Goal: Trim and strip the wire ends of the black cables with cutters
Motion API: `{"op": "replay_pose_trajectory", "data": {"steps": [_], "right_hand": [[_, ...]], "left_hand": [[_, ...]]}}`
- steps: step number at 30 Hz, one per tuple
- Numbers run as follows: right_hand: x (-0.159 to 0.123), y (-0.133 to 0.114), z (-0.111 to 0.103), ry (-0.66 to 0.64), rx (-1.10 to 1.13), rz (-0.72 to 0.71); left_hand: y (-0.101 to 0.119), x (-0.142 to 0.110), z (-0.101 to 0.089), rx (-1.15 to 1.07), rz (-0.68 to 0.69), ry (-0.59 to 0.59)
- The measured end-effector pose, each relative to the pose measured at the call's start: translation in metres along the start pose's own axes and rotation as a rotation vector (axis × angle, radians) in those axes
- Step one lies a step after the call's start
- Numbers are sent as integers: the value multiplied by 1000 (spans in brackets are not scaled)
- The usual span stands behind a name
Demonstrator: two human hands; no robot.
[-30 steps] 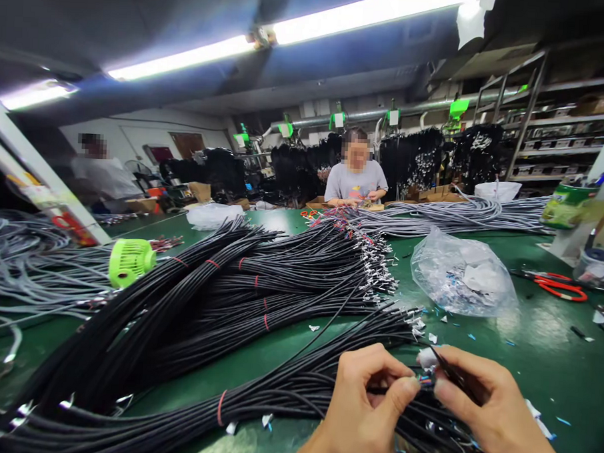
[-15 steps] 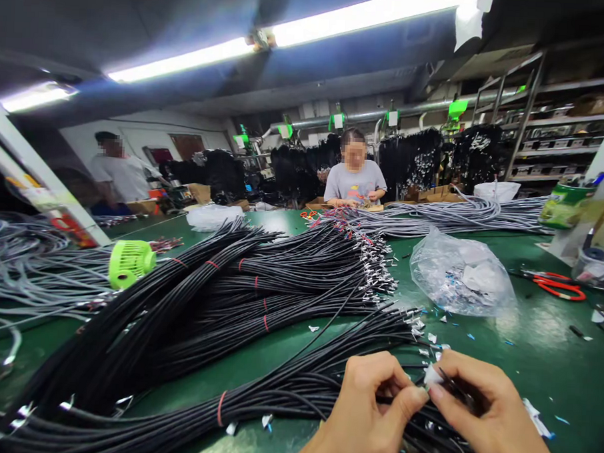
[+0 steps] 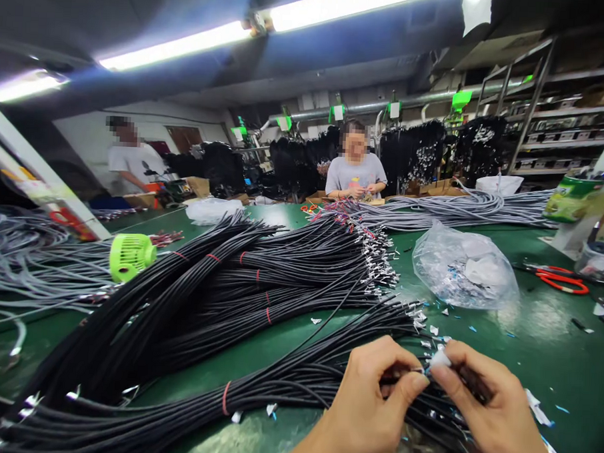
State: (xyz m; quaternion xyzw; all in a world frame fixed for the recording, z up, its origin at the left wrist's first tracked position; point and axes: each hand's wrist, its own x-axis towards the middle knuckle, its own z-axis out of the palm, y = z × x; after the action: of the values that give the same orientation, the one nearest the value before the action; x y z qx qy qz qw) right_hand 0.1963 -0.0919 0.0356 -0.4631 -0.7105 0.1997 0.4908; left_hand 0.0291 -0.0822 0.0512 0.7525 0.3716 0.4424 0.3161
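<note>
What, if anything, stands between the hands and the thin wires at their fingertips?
Nothing visible: the left hand and right hand are both at the thin wires. A white piece sits beside them, by the right hand.

And here on the table (image 3: pixel 536 357), a heap of cables (image 3: pixel 219 296) sprawls across the middle. Nearer, in front of it, a bundle (image 3: pixel 174 412) runs rightward towards the left hand (image 3: pixel 374 400), with the right hand (image 3: pixel 489 398) just beside that! Beyond the hands sits a plastic bag (image 3: pixel 474 244), scraps (image 3: pixel 457 273) inside; right of it, a hand tool (image 3: pixel 560 279), then a cup (image 3: pixel 598 261). Across the table sits a person (image 3: pixel 357 177), shelves (image 3: pixel 566 143) back to the right, another person (image 3: pixel 137 159) far left, more cables (image 3: pixel 35 261) along the left edge.
</note>
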Motion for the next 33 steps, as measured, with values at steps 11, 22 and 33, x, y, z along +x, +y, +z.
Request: {"op": "replay_pose_trajectory", "data": {"steps": [11,22,33], "right_hand": [[8,7,-9,1,-63,-220],[8,1,-10,50,-43,-312],[-1,14,-4,37,-111,-398]], "left_hand": [[-1,2,-3,-11,-21,65],[-2,2,0,22,-1,58],[-3,3,4,-113,-189,-5]]}}
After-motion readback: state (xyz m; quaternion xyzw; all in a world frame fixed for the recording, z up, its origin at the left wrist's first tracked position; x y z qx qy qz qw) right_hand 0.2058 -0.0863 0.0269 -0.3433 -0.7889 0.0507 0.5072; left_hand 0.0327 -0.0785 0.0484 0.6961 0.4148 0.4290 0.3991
